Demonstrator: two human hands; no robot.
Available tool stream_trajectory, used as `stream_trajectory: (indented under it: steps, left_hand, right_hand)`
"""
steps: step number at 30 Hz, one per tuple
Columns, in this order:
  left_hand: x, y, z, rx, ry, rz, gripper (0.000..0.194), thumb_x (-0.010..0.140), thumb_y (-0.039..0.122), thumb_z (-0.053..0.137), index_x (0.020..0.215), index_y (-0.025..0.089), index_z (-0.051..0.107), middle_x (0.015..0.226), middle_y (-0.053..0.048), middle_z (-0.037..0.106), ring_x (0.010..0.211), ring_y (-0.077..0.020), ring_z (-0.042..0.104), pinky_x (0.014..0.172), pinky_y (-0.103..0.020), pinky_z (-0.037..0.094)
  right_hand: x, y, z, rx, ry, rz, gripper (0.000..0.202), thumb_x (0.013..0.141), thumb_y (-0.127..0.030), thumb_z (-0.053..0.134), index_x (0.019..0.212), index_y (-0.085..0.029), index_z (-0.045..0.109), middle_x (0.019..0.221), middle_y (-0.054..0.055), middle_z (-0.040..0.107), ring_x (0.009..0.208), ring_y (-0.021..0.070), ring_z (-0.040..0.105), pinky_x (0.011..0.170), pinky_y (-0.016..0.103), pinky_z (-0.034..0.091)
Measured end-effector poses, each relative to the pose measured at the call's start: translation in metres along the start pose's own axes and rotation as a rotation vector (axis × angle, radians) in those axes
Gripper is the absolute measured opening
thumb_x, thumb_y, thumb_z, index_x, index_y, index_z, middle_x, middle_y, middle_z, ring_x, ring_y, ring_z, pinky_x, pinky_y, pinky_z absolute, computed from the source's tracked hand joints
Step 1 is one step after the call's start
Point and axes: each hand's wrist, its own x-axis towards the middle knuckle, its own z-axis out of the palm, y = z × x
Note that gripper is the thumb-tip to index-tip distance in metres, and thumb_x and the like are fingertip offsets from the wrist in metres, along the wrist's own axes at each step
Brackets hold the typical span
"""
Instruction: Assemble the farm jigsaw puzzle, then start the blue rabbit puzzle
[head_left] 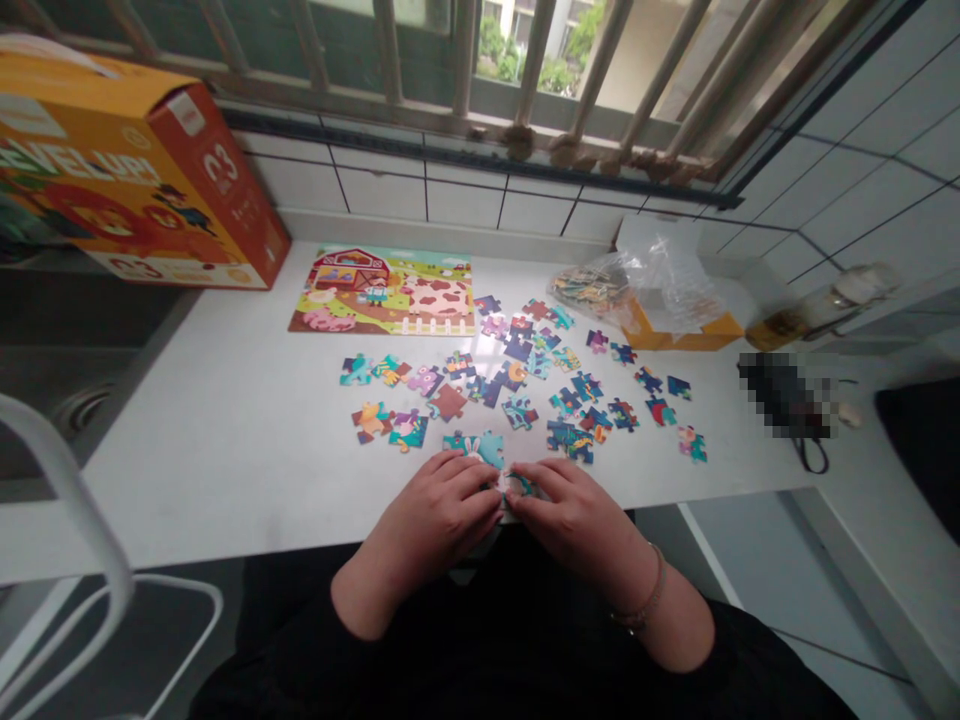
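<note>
At the counter's near edge, my left hand [442,505] lies bent over a small group of puzzle pieces [491,446] showing a white rabbit on teal. Its thumb and fingers press on their near part, which is mostly covered. My right hand [566,505] pinches a teal and white puzzle piece [519,484] against that group, fingertips close to those of my left hand. Whether the two parts are locked together is hidden. Many loose puzzle pieces [450,402] are spread just beyond both hands, some face up in purple, blue and brown.
A farm picture [382,290] lies flat at the back. An orange box [214,190] stands at the left beside the sink [45,400]. At the back right are a plastic bag of pieces [592,285], a yellow tray [686,335] and a bottle [825,305].
</note>
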Motion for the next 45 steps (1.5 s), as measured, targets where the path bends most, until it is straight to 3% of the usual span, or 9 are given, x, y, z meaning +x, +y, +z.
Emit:
stream_trajectory:
  steps: [7, 12, 16, 19, 21, 26, 30, 35, 45]
  left_hand:
    - [-0.004, -0.001, 0.003, -0.012, -0.016, 0.011, 0.010, 0.110, 0.023, 0.069, 0.117, 0.024, 0.077, 0.125, -0.007, 0.081, 0.115, -0.0277, 0.074, 0.106, -0.048, 0.059]
    - [-0.004, -0.001, 0.002, -0.010, -0.019, 0.004, 0.012, 0.111, 0.022, 0.068, 0.118, 0.023, 0.077, 0.127, -0.007, 0.081, 0.116, -0.0277, 0.074, 0.103, -0.047, 0.060]
    - [-0.004, 0.000, 0.001, 0.006, -0.045, 0.006, 0.019, 0.108, 0.024, 0.072, 0.127, 0.025, 0.076, 0.131, -0.007, 0.080, 0.120, -0.0288, 0.072, 0.102, -0.046, 0.057]
    - [-0.004, 0.000, 0.000, 0.023, -0.079, 0.010, 0.030, 0.106, 0.030, 0.076, 0.136, 0.027, 0.074, 0.136, -0.007, 0.079, 0.122, -0.0299, 0.071, 0.102, -0.047, 0.055]
    - [-0.003, 0.000, 0.000, 0.026, -0.099, 0.015, 0.030, 0.107, 0.034, 0.076, 0.136, 0.028, 0.074, 0.138, -0.006, 0.079, 0.122, -0.0300, 0.072, 0.103, -0.047, 0.054]
    - [-0.002, 0.000, 0.001, 0.017, -0.108, 0.010, 0.026, 0.109, 0.037, 0.073, 0.134, 0.028, 0.074, 0.140, -0.005, 0.079, 0.123, -0.0288, 0.072, 0.106, -0.047, 0.050]
    - [-0.002, 0.001, 0.001, 0.003, -0.107, 0.006, 0.026, 0.109, 0.037, 0.074, 0.134, 0.028, 0.073, 0.140, -0.004, 0.079, 0.121, -0.0270, 0.073, 0.110, -0.047, 0.049]
    - [-0.003, 0.002, 0.000, -0.016, -0.089, -0.004, 0.027, 0.110, 0.037, 0.072, 0.135, 0.027, 0.073, 0.139, -0.004, 0.080, 0.122, -0.0265, 0.073, 0.110, -0.047, 0.048]
    - [-0.005, -0.002, 0.003, -0.081, -0.043, -0.006, 0.029, 0.113, 0.035, 0.068, 0.138, 0.022, 0.071, 0.139, -0.008, 0.082, 0.123, -0.0281, 0.076, 0.112, -0.048, 0.051]
  right_hand:
    - [-0.006, 0.001, 0.001, -0.001, -0.122, -0.077, 0.040, 0.102, -0.010, 0.071, 0.142, -0.015, 0.074, 0.149, 0.019, 0.077, 0.137, 0.0334, 0.075, 0.117, 0.052, 0.065]
    - [-0.026, -0.017, 0.010, 0.008, -0.241, -0.002, 0.073, 0.098, -0.016, 0.075, 0.166, -0.004, 0.052, 0.173, 0.029, 0.052, 0.165, 0.0430, 0.050, 0.130, 0.061, 0.053]
    - [-0.034, -0.012, 0.001, 0.073, -0.261, 0.014, 0.091, 0.095, -0.021, 0.080, 0.176, -0.010, 0.040, 0.183, 0.024, 0.040, 0.172, 0.0388, 0.039, 0.134, 0.061, 0.048]
    - [-0.015, 0.023, -0.018, 0.018, -0.150, 0.080, 0.065, 0.104, -0.024, 0.071, 0.166, -0.017, 0.056, 0.177, 0.018, 0.053, 0.166, 0.0361, 0.049, 0.133, 0.060, 0.049]
    - [0.010, 0.062, -0.032, -0.110, -0.029, 0.242, 0.042, 0.111, -0.030, 0.063, 0.149, -0.015, 0.070, 0.161, 0.020, 0.068, 0.154, 0.0391, 0.060, 0.128, 0.060, 0.051]
    - [0.086, 0.171, -0.040, -0.249, -0.033, 0.543, 0.037, 0.108, -0.028, 0.062, 0.137, -0.010, 0.075, 0.141, 0.024, 0.076, 0.133, 0.0387, 0.071, 0.118, 0.052, 0.056]
    - [0.129, 0.223, -0.021, -0.201, -0.102, 0.700, 0.042, 0.103, -0.032, 0.070, 0.141, -0.013, 0.074, 0.141, 0.022, 0.077, 0.130, 0.0362, 0.073, 0.114, 0.046, 0.056]
    - [0.145, 0.244, -0.004, -0.162, -0.072, 0.673, 0.042, 0.101, -0.031, 0.071, 0.140, -0.014, 0.072, 0.136, 0.020, 0.079, 0.126, 0.0320, 0.073, 0.111, 0.042, 0.056]
    - [0.126, 0.249, -0.003, 0.014, 0.078, 0.582, 0.054, 0.091, -0.023, 0.070, 0.143, -0.017, 0.058, 0.120, 0.014, 0.081, 0.099, 0.0279, 0.075, 0.095, 0.040, 0.059]
